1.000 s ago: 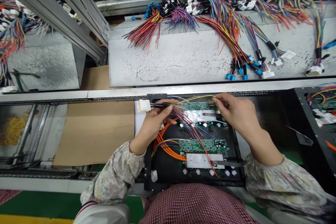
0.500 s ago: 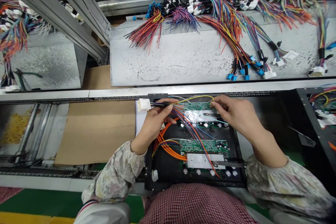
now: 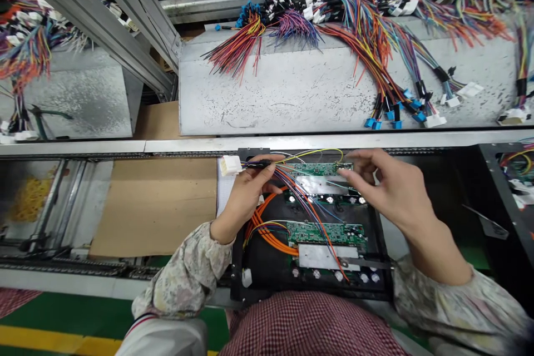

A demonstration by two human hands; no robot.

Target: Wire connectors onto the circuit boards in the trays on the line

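Between the thumb and fingers of my left hand point(image 3: 251, 183) is a wiring harness point(image 3: 261, 164), gripped at its black-wrapped part. Its white connector point(image 3: 231, 165) sticks out to the left, and its loose coloured wires fan out rightward over two green circuit boards. My right hand point(image 3: 386, 181) hovers by the right end of the upper circuit board point(image 3: 306, 168), thumb and fingers apart. A yellow wire point(image 3: 319, 151) arches from the harness down to that board, just left of my right fingertips. Below lies the lower circuit board point(image 3: 325, 231) with its metal plate point(image 3: 319, 256). Both boards sit in a black case point(image 3: 267, 283).
Bundles of wire harnesses point(image 3: 367, 50) lie along a sloped metal shelf point(image 3: 267, 94) behind the line. Cardboard point(image 3: 154, 206) lies left of the case. Another black case point(image 3: 496, 189) stands at the right. A metal post point(image 3: 125, 28) rises at the back left.
My right thumb and fingers have parted and moved slightly right, off the yellow wire, which stays at the board. My left hand still grips the harness. The view has shifted slightly.
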